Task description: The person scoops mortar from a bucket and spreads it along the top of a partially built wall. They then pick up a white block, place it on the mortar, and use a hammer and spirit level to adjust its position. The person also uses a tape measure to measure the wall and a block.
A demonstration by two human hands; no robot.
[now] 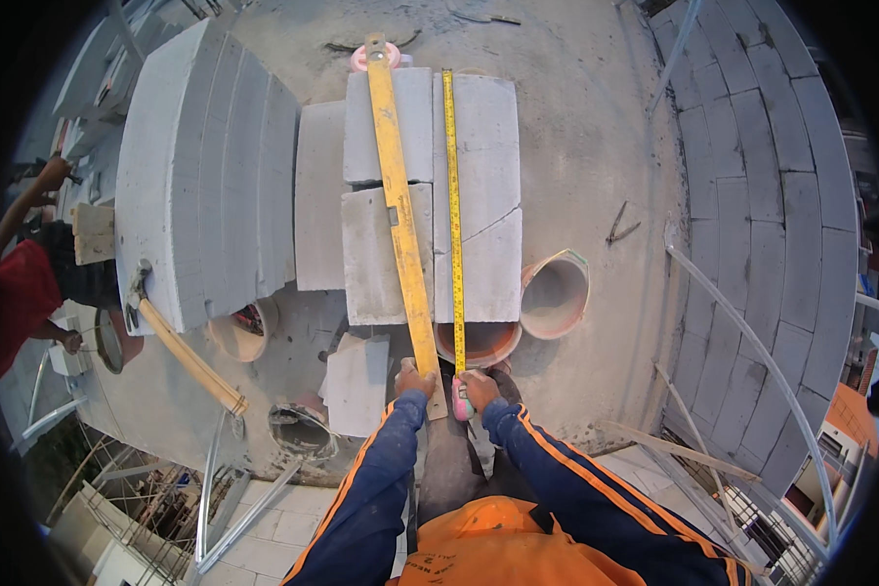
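My left hand (415, 379) is closed round the near end of a long yellow spirit level (400, 225), which lies slightly slanted across pale concrete blocks (386, 256). My right hand (479, 389) grips the pink case of a tape measure (461, 402). Its yellow blade (453, 186) is drawn out straight away from me over the right-hand block (490, 161), to about its far edge. A thin crack runs slantwise across that block. Beyond the far end of the level sits a pink ring-shaped thing (361, 59). Both hands are just short of the blocks' near edge.
A stack of blocks (234, 166) stands left, with a hammer (176, 342) against it. Buckets (568, 293) stand near the blocks. Pliers-like tool (619, 225) lies on the floor. A block wall (752, 195) and metal braces (752, 342) are right. Another person (29, 283) works far left.
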